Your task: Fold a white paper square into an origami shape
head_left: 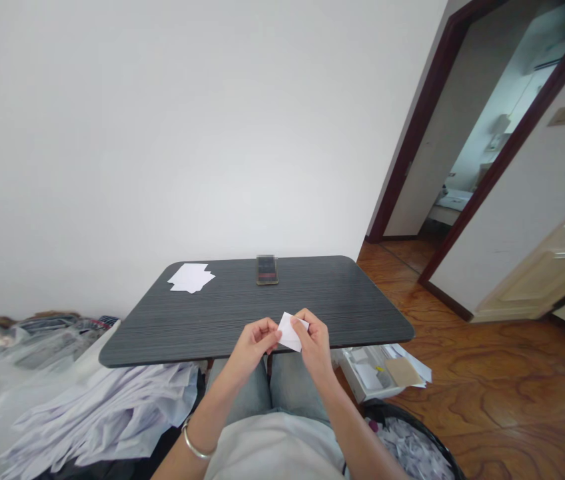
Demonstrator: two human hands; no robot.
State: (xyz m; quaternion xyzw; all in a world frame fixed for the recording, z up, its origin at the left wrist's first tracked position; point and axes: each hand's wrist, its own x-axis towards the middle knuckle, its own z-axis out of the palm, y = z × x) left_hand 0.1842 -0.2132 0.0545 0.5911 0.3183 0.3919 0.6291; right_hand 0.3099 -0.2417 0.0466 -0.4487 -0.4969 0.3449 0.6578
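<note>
Both my hands hold one small white piece of paper [290, 333] just above the near edge of the dark wood-grain table [342, 313]. My left hand [255, 341] pinches its left side with fingers curled; a silver bangle rings that wrist. My right hand [314, 340] grips the right side with thumb and fingers closed on it. The paper looks folded or creased, tilted slightly.
A small stack of white paper sheets [191, 277] lies at the table's far left. A phone [267, 269] lies at the far middle. A heap of white papers [102, 413] sits left below, a box of papers [382, 373] and a bin of scraps [412, 447] right. Open doorway far right.
</note>
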